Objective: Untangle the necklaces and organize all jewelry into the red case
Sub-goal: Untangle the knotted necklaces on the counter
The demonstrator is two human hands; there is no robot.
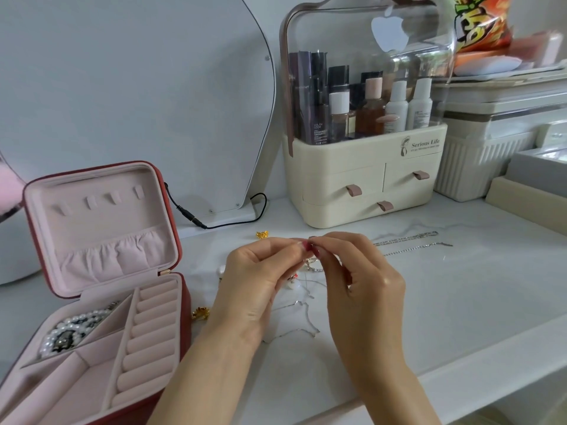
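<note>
Two hands, left hand (257, 271) & right hand (359, 271), pinch the tangled thin chain (308, 279) above the desk w/ fingertips, mid-untangle; next, tease loops apart, then into red case (184, 305).

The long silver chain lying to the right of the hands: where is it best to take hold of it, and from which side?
Probably at its far right end, where the silver chain finishes in a small clasp. It lies flat and stretched out on the white table, apart from the tangle under the hands, so the fingers could pinch that end from above and lift it without dragging other pieces.
</note>
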